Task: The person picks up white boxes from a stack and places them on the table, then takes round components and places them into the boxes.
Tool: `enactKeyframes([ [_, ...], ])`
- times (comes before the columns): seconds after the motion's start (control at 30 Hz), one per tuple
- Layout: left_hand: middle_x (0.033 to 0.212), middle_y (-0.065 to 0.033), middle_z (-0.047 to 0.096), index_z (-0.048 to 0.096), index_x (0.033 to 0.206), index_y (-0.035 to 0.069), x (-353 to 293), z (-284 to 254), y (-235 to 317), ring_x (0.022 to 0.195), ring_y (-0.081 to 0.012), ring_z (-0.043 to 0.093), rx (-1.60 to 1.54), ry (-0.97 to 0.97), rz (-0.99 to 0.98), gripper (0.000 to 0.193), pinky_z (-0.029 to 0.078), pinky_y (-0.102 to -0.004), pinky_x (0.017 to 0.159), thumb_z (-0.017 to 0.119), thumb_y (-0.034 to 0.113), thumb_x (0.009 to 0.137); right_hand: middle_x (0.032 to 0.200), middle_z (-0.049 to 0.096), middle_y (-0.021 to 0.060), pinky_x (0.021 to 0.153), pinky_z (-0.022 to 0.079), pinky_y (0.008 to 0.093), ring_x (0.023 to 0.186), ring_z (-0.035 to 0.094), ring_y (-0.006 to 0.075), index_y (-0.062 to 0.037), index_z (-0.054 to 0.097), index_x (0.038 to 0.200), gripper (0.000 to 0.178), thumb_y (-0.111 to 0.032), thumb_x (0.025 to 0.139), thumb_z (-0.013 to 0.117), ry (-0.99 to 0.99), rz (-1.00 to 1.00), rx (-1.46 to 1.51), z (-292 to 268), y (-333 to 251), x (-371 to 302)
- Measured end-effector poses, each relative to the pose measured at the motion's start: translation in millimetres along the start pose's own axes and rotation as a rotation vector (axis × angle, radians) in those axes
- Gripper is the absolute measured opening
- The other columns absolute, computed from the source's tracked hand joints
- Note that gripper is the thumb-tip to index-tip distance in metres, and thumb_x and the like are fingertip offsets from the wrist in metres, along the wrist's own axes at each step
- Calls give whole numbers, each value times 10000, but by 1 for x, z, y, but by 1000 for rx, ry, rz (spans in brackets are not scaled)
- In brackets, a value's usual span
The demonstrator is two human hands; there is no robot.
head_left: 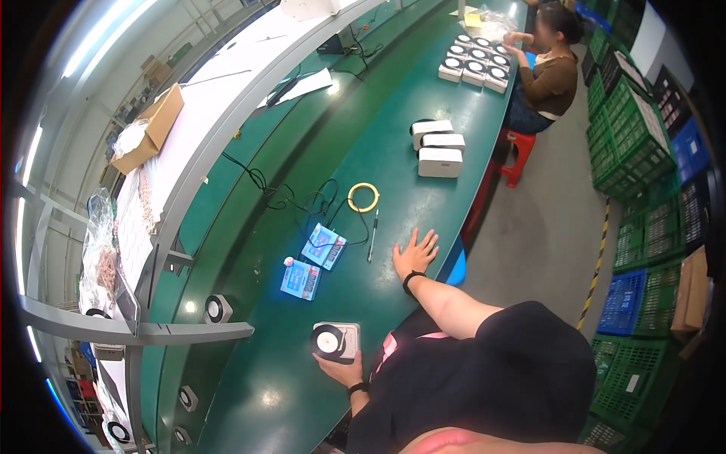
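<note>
My left hand (342, 369) grips the lower edge of a small beige record-player-shaped device (351, 338). A black disc with a white centre and a small tonearm show on its upper face. My right hand (414, 253) lies flat on the green table (378, 303), fingers spread, near the table's edge. It holds nothing. Beyond my left hand are two small blue-and-white boxes with lit screens (323, 247) (301, 280), wired with black cables. Closer to my right hand lie a black pen (373, 236) and a roll of yellow tape (364, 197).
Three pale boxy devices (440, 162) stand farther up the table, and several disc-topped ones (474, 64) sit in rows beyond. A co-worker (552, 68) sits there on a red stool (517, 155). Green crates (630, 136) line the right. A grey metal frame (189, 331) rises at left.
</note>
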State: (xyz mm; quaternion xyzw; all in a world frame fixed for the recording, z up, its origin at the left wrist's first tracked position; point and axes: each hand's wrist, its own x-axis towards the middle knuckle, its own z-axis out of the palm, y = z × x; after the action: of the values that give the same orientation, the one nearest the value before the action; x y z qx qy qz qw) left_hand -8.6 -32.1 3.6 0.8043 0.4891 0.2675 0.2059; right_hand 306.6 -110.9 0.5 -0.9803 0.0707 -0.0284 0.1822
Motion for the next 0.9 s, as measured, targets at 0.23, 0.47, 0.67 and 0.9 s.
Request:
enactKeyframes([
  [0.23, 1281, -266, 367, 163, 1376, -18, 4, 0, 5, 1196, -411, 350, -10, -34, -34, 1215, 274, -473, 1007, 771, 530, 477, 1444, 136, 248, 1067, 96, 519, 1348, 93, 385, -125, 344, 1359, 709, -455, 761, 532, -13, -7, 6, 1, 0, 3],
  [0.47, 1270, -262, 373, 180, 1355, -25, -1, -12, 11, 1178, -405, 360, 57, -70, -80, 1193, 293, -455, 1000, 836, 370, 440, 1449, 125, 249, 1059, 78, 538, 1351, 74, 390, -135, 282, 1387, 734, -473, 773, 503, -66, -10, -72, 2, 4, -3],
  [0.67, 1242, -251, 410, 190, 1342, -42, 14, -18, 20, 1168, -394, 386, 20, -68, -33, 1185, 323, -447, 986, 841, 393, 453, 1441, 126, 262, 1050, 134, 528, 1342, 113, 395, -139, 269, 1389, 725, -514, 805, 480, -90, -36, -181, 1, 1, 1],
  [0.9, 1235, -266, 436, 141, 1353, -76, 63, -6, 66, 1151, -370, 435, -55, -365, 42, 1138, 365, -395, 973, 804, 409, 565, 1436, 102, 284, 1048, 130, 539, 1337, 103, 416, -129, 226, 1402, 760, -532, 810, 478, -102, -32, -195, 4, -5, 1],
])
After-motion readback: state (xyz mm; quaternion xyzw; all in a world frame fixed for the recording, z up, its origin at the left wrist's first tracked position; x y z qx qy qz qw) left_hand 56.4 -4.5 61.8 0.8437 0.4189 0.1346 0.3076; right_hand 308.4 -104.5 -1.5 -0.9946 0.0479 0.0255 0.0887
